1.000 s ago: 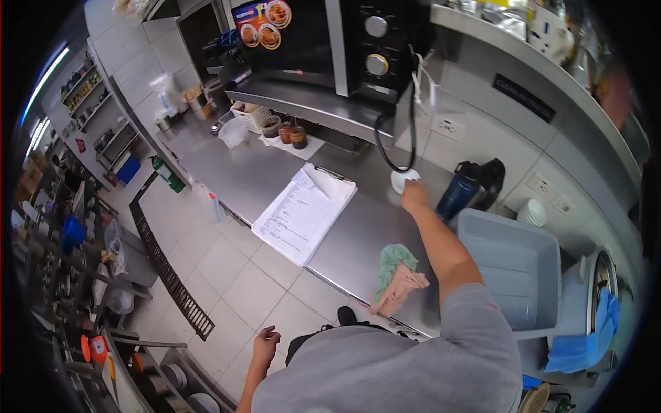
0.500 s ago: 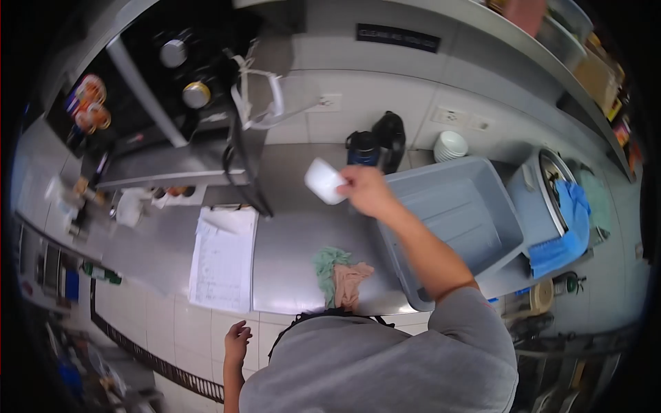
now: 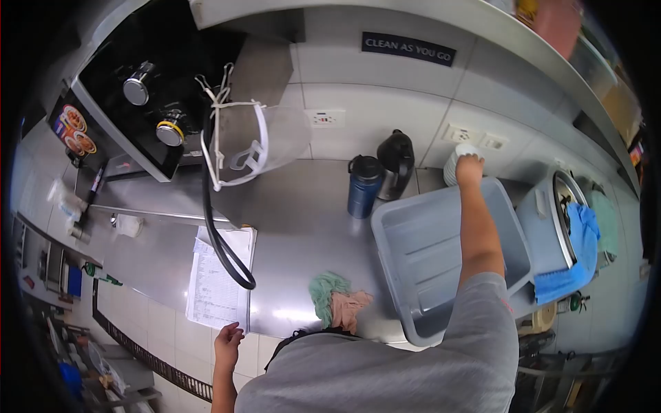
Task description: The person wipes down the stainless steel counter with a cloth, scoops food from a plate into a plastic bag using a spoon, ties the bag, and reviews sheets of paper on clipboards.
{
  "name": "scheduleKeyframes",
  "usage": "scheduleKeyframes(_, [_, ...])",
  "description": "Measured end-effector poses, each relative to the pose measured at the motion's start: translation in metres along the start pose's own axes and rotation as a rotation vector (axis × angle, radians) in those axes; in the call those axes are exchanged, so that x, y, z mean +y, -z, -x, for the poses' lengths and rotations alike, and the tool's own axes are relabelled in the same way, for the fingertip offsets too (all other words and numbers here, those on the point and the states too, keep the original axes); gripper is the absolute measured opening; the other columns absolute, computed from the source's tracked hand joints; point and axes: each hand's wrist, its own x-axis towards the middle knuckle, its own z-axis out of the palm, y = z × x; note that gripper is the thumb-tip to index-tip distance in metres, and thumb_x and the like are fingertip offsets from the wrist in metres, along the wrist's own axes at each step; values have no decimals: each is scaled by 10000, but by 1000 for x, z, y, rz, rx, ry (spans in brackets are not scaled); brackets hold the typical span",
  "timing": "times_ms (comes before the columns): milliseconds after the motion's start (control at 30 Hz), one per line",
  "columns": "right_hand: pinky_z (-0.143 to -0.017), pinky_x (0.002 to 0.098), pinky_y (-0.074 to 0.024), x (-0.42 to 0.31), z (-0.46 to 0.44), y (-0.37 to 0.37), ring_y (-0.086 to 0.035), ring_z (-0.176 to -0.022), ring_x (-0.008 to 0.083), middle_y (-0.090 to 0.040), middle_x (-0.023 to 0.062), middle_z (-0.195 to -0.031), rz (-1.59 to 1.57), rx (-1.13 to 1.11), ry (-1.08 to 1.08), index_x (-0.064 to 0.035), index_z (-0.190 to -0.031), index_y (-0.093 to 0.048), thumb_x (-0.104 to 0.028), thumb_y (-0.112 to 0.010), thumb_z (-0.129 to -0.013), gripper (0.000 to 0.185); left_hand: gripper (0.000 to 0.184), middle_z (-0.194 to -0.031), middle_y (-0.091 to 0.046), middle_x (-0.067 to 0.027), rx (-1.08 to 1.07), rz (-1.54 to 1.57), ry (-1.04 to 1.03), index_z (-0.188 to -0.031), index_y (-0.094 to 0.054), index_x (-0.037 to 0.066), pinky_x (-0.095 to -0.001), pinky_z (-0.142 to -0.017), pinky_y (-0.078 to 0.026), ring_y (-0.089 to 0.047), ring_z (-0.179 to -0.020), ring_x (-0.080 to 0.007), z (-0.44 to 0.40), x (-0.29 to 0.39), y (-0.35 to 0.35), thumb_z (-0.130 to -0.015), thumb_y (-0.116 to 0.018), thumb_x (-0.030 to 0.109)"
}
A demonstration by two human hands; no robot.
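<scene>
My right hand point(image 3: 470, 170) reaches over the far rim of the grey tub point(image 3: 441, 237) to the stack of white bowls point(image 3: 451, 169) by the wall. Its fingers are closed on a white bowl point(image 3: 467, 149) at the top of that stack. My left hand point(image 3: 228, 343) hangs at the counter's front edge beside the lower corner of the clipboard with papers point(image 3: 217, 286). It holds nothing, and its fingers are loosely curled and apart. Green point(image 3: 329, 289) and pink point(image 3: 348, 310) cloths lie bunched between the clipboard and the tub.
A blue bottle point(image 3: 364, 189) and a black jug point(image 3: 396, 164) stand behind the tub's left corner. A black cable point(image 3: 224, 251) hangs over the clipboard. Right of the tub is a steel-rimmed container point(image 3: 544, 220) with a blue cloth point(image 3: 570, 258). A shelf edge point(image 3: 482, 31) runs overhead.
My right hand has carried the white bowl rightward from above the counter to the stack by the wall. My left hand has shifted slightly. The view has also moved.
</scene>
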Motion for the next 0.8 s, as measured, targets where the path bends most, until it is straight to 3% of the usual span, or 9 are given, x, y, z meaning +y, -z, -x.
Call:
scheduleKeyframes(133, [-811,440,-432,-1,-6,-23,-583,-959,232,-653,62,-932,-84,-232,-155,-125,-868,-680,-164,-472,-839,214,291,-897,-646,-83,42,-10,-12,-1133,-576,-19,-243,-668,-475,-618,-777,-136,-1,-3,1,-850,-566,51])
scheduleKeyframes(233, [-849,428,-447,-7,-2,-3,-578,-989,266,-629,97,-1036,-100,-237,-212,-89,-1008,-650,-175,-528,-837,227,280,-875,-648,-83,60,-38,-26,-1121,-582,-22,-243,-662,-476,-619,-763,-135,-2,-7,2,-853,-570,57])
scheduleKeyframes(300, [-900,423,-433,-22,2,36,-548,-1050,313,-574,133,-1164,-541,117,-240,-51,-1161,-569,-222,-637,-802,403,275,-870,-650,-90,58,-43,-29,-1119,-583,-25,-246,-670,-482,-618,-761,-132,0,-7,2,-857,-570,57])
scheduleKeyframes(367, [-929,433,-419,-61,7,101,-513,-1105,356,-535,151,-1230,-1204,255,-228,-32,-1246,-500,-268,-731,-739,605,275,-869,-650,-93,61,-58,-30,-1120,-582,-26,-252,-684,-488,-618,-764,-133,-3,-15,-2,-859,-569,58])
scheduleKeyframes(433, [-930,415,-423,-107,29,189,-521,-1104,360,-520,187,-1238,-1387,101,-31,-28,-1283,-460,-316,-764,-703,715,281,-866,-650,-89,24,-17,-87,-1126,-580,-30,-260,-718,-497,-615,-777,-141,-4,-18,-9,-864,-576,69])
scheduleKeyframes(500, [-902,388,-445,-150,41,201,-563,-1039,353,-536,207,-1199,-1123,349,253,-32,-1288,-457,-287,-796,-648,768,290,-867,-650,-87,-10,-43,-131,-1139,-577,-24,-257,-725,-496,-615,-787,-139,-1,-4,-13,-861,-577,60])
scheduleKeyframes(600, [-895,372,-451,-172,39,181,-583,-1001,346,-565,223,-1143,-1144,-183,262,-37,-1283,-461,-234,-806,-610,782,294,-884,-648,-90,8,-7,-171,-1146,-574,-20,-257,-731,-495,-615,-798,-141,5,4,-10,-860,-574,47])
scheduleKeyframes(700, [-868,354,-464,-169,33,173,-599,-973,328,-599,210,-1065,-1258,-273,272,-33,-1238,-481,-157,-790,-602,718,286,-903,-644,-91,71,65,-179,-1138,-574,-26,-255,-727,-495,-613,-796,-140,10,-21,8,-859,-569,35])
scheduleKeyframes(800, [-838,339,-473,-176,42,165,-610,-946,303,-619,191,-994,-1409,-210,218,-25,-1160,-501,-124,-783,-602,633,273,-923,-642,-101,79,172,-66,-1125,-577,-31,-261,-731,-499,-614,-806,-145,13,-38,23,-860,-563,33])
